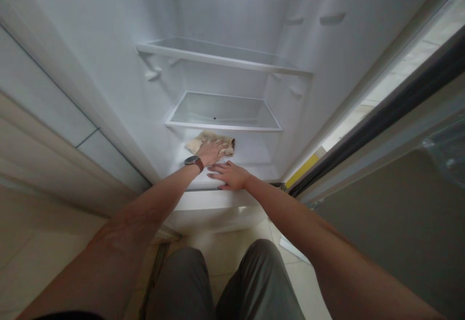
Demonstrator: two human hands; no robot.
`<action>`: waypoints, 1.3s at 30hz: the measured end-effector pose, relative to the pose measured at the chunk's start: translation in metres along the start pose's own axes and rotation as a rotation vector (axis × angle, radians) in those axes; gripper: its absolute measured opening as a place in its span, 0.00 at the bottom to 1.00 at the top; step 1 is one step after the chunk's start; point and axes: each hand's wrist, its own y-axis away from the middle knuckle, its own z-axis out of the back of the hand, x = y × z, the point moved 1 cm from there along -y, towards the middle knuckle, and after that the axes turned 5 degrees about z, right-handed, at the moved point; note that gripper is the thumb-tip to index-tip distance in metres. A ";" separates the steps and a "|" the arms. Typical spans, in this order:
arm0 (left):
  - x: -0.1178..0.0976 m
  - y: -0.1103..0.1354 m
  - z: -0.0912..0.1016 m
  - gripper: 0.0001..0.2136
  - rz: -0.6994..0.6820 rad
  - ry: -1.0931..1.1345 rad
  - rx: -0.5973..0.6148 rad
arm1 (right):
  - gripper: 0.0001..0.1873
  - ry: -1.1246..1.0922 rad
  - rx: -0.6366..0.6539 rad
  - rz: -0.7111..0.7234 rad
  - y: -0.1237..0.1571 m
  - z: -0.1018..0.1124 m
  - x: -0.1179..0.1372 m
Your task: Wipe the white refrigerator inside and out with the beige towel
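My left hand, with a watch on its wrist, lies flat on a beige cloth with its fingers spread. The cloth is crumpled on the white floor of an opened refrigerator, and a darker fold shows at its right end. Just nearer to me, my right hand rests at the front edge of that floor. Its fingers are apart and point left, with nothing seen in them. The hands are close together, below the lower shelf.
Above the hands sit a lower glass shelf with a white frame and an upper shelf. Shelf supports stick out of the side walls. At right stands the open door with a dark seal. My knees are below, over tiles.
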 end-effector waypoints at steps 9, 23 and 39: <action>-0.011 0.000 0.002 0.28 0.027 0.004 0.099 | 0.37 -0.021 0.016 -0.002 0.000 0.002 0.001; -0.027 -0.023 0.004 0.31 0.186 0.029 0.120 | 0.37 -0.030 0.035 -0.020 -0.001 0.005 0.002; -0.021 -0.040 -0.001 0.32 0.180 0.082 0.115 | 0.38 -0.081 -0.005 -0.026 0.000 0.005 0.001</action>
